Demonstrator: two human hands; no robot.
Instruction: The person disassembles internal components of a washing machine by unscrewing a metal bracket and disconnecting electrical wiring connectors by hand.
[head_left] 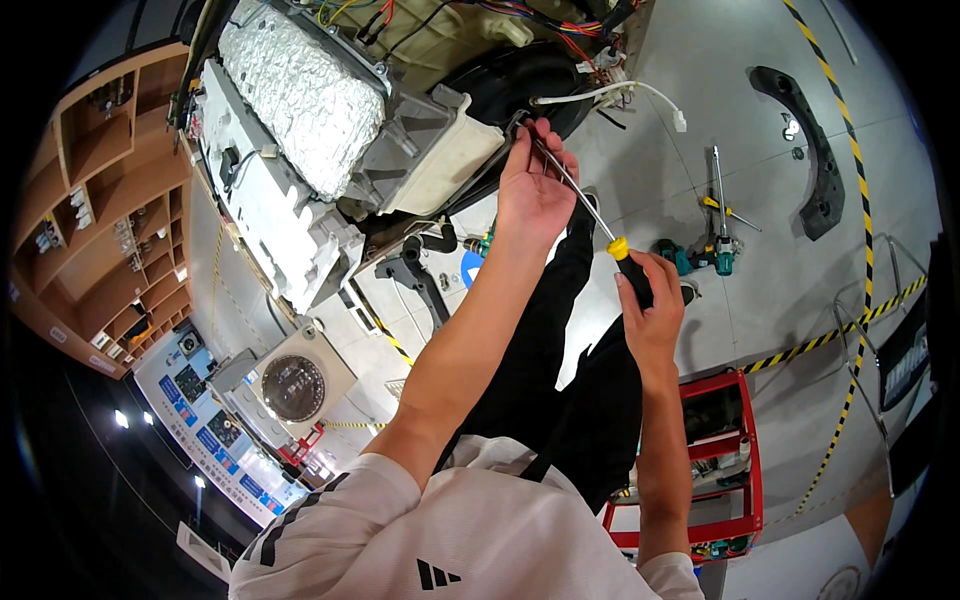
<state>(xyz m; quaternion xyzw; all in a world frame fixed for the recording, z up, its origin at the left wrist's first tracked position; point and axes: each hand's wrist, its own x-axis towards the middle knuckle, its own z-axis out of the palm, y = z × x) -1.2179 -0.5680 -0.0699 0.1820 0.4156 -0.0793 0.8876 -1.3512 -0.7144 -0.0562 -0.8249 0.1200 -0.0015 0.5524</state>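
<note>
My right hand is closed round the black and yellow handle of a screwdriver. Its long metal shaft slants up and left, across the fingers of my left hand. That hand is palm up with curled fingers, thumb and forefinger pinched around the shaft's tip end. What they grip there is small and partly hidden. The fingertips are at the edge of a black round part of an opened appliance, right beside its cream plastic panel.
A silver foil-wrapped block and coloured wires show on the appliance. On the floor at right lie a green power tool, a yellow-handled screwdriver and a dark curved piece. A red tool cart stands at my lower right.
</note>
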